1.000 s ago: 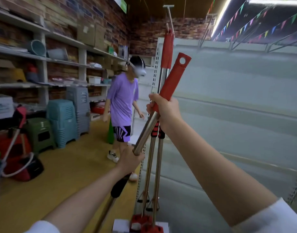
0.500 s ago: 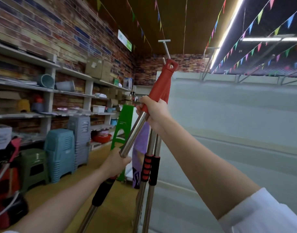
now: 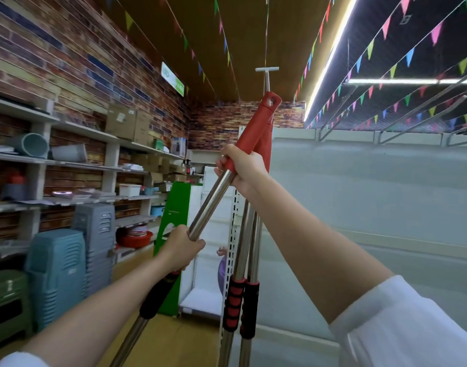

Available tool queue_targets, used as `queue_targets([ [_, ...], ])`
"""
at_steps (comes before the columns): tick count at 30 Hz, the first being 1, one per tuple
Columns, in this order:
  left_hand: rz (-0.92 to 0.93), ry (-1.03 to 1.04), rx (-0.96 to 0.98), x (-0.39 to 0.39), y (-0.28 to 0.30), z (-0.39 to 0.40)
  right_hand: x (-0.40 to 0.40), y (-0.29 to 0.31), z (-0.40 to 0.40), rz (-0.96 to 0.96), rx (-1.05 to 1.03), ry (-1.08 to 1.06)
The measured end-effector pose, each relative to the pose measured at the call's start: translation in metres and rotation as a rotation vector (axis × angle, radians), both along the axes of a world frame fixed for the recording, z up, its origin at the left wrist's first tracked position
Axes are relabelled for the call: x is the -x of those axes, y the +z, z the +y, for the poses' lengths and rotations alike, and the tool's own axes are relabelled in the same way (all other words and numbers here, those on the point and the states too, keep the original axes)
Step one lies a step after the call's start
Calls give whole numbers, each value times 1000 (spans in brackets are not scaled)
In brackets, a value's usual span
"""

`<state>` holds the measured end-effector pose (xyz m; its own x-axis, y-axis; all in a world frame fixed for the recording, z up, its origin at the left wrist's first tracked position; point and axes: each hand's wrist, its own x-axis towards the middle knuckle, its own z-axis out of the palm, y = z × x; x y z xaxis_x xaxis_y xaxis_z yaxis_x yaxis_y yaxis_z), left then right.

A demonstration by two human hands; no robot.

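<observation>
Your right hand [image 3: 243, 168] is wrapped around the pole [image 3: 211, 202] just where the steel meets its red end [image 3: 256, 128], at centre frame. Your left hand [image 3: 180, 247] is clenched round the bare steel lower down, just above the black sleeve [image 3: 158, 298]. Both holds are as they were a second ago.

What has changed is the lean. A second ago the red end stuck out to the right of the two poles [image 3: 247, 234] standing against the panel [image 3: 359, 194]. Now its tip sits right by their red tops, upper centre, though you cannot tell whether they touch. The shaft slants off to the lower left.

Your view has also tipped upward. The mop heads have dropped out of the bottom of the frame, and the person in purple [image 3: 221, 268] is down to a sliver beside the two poles.

This looks like a pole nearly racked with the others: top home, foot still out. Swinging the lower end in probably falls to your left hand. You can't see where the foot will land, so look down before you let go.
</observation>
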<state>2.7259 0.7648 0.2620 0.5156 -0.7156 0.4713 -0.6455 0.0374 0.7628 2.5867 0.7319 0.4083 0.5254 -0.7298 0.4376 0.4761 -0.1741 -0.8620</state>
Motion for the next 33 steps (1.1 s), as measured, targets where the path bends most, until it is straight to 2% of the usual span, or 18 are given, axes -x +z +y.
queue_targets([
  [13,17,-141,64,-5,-12,-38,-7,-6,-19,3,87,-63],
  [17,32,-128,107,1,-6,-38,-9,2,-10,25,124,-77],
  [33,89,-191,69,29,-23,-53,6,-2,-24,65,71,-178],
])
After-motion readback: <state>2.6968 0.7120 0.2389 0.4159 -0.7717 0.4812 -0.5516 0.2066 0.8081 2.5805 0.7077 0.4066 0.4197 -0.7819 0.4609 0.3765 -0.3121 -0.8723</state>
